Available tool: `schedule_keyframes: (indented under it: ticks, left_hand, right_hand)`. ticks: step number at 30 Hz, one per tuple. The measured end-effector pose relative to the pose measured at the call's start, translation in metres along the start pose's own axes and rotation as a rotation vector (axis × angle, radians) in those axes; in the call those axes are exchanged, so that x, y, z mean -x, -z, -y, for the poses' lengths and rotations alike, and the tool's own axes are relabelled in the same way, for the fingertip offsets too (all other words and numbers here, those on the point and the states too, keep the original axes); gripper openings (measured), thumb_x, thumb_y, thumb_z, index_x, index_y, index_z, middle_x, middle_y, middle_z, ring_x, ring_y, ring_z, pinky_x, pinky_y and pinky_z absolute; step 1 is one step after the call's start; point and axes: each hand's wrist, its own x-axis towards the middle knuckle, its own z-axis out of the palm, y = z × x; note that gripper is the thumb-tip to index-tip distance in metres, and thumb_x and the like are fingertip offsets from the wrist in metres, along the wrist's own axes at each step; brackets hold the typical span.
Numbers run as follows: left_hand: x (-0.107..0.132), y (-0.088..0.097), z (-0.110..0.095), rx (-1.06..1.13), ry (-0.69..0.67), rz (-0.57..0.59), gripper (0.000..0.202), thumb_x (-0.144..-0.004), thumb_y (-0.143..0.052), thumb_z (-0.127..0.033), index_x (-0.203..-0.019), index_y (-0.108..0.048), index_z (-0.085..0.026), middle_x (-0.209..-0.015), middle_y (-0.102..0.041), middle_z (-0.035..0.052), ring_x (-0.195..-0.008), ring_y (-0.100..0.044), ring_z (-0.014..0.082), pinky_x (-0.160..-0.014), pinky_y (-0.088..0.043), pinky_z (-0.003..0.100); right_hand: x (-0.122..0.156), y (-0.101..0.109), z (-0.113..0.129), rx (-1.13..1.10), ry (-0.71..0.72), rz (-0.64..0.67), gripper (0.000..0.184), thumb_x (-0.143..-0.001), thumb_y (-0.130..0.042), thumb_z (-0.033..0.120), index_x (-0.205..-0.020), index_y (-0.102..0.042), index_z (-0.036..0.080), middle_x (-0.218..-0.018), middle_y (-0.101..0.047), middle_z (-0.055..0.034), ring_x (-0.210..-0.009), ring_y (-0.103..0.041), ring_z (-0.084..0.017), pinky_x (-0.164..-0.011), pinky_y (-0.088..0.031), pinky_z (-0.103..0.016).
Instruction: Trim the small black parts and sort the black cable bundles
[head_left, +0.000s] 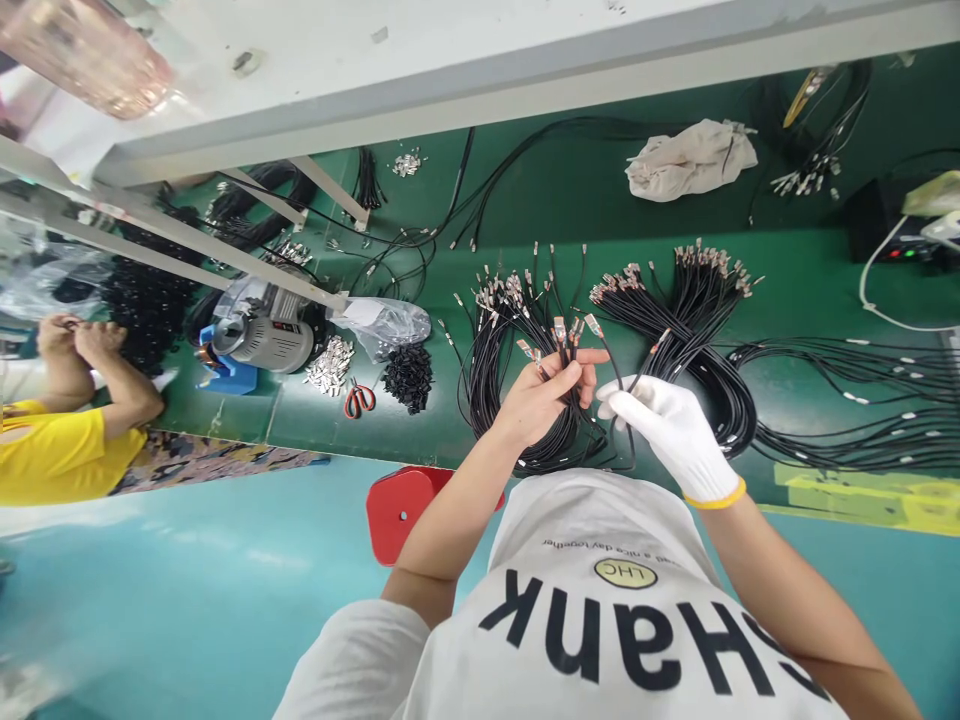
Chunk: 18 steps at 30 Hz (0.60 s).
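My bare left hand is closed around several black cables whose metal terminals stick up above the fingers. In a white glove with a yellow cuff, my right hand pinches a black cable with a metal terminal at its tip, close beside the left hand. Behind and below my left hand lies a bundle of black cables with metal ends. Another cable bundle, crossed over itself, rests just beyond my right hand. The glove hides part of the cable it holds.
On the green bench are a grey machine, red-handled cutters, a pile of black sleeves, metal terminals and a crumpled cloth. A shelf overhangs it. A red stool stands below. Someone in yellow works at left.
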Motion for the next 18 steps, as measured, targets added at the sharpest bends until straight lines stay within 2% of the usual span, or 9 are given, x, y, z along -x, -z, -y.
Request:
schedule_keyframes:
  ticks: [4,9,18]
  left_hand:
    - [0.0,0.0,-0.003,0.013,0.034,0.021,0.045,-0.088,-0.072,-0.047,-0.116,-0.074,-0.011,-0.074,-0.056,0.0021,-0.063,-0.051,0.0106,-0.062,-0.038,0.027]
    - [0.002,-0.002,-0.007,0.034,0.08,0.065,0.051,-0.089,-0.071,-0.049,-0.119,-0.072,-0.009,-0.066,-0.049,-0.0006,-0.059,-0.043,0.0102,-0.061,-0.034,0.028]
    - [0.003,0.0,-0.012,0.069,0.09,0.09,0.04,-0.093,-0.066,-0.04,-0.119,-0.073,-0.01,-0.063,-0.044,-0.0018,-0.058,-0.038,0.0097,-0.061,-0.033,0.028]
  right_hand:
    - [0.002,0.001,-0.004,-0.006,-0.019,-0.014,0.032,-0.085,-0.075,0.043,-0.1,-0.074,0.015,-0.085,-0.075,-0.006,-0.068,-0.059,-0.013,-0.064,-0.046,-0.026]
    - [0.005,0.001,-0.004,-0.03,-0.012,0.006,0.029,-0.086,-0.074,0.041,-0.102,-0.074,0.016,-0.086,-0.075,-0.0048,-0.068,-0.059,-0.011,-0.064,-0.046,-0.024]
    - [0.008,0.0,-0.003,-0.04,-0.016,0.022,0.025,-0.088,-0.073,0.039,-0.1,-0.074,0.017,-0.087,-0.075,-0.0049,-0.068,-0.059,-0.011,-0.065,-0.047,-0.023]
